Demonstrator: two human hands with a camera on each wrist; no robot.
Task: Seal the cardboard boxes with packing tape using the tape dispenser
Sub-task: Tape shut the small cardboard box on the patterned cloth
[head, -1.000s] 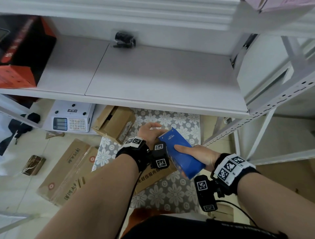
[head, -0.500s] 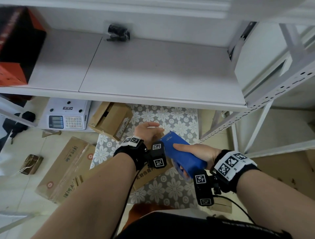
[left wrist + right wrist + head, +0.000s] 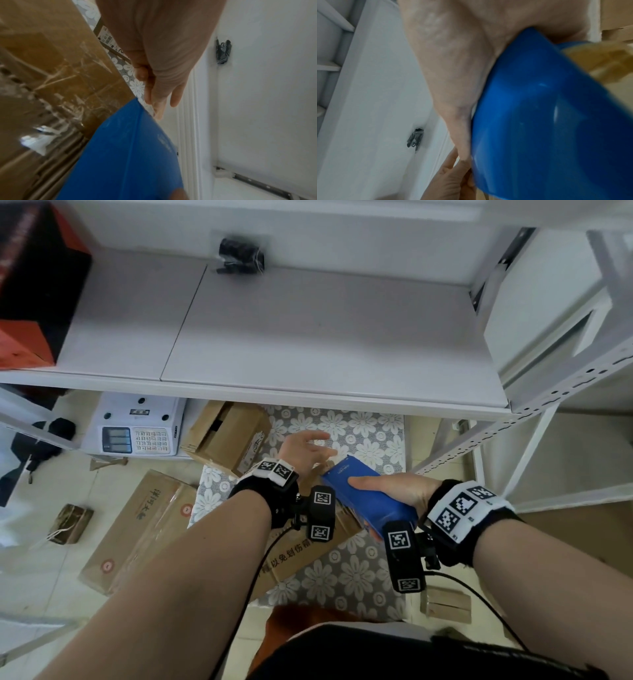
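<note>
My right hand (image 3: 397, 489) grips a blue tape dispenser (image 3: 366, 494), thumb laid across its top, and holds it in the air below the shelf edge. The dispenser (image 3: 547, 121) fills the right wrist view, with a brown tape roll blurred behind it. My left hand (image 3: 308, 450) hovers at the dispenser's front end with its fingers (image 3: 159, 102) straight; no tape shows between them. Beneath both hands a cardboard box (image 3: 301, 553) with printed characters lies on a flowered mat. Its taped top (image 3: 51, 67) appears in the left wrist view, next to the dispenser (image 3: 128, 155).
A white shelf (image 3: 308, 337) spans the view above the hands, with a small black item (image 3: 239, 254) at its back and a red-and-black box (image 3: 34, 285) at left. On the floor are an open cardboard box (image 3: 226, 436), a long box (image 3: 137, 525) and a white scale (image 3: 137, 426).
The dispenser has tipped flatter and shifted slightly right in my right hand. My left hand has slid from over its top to its front end.
</note>
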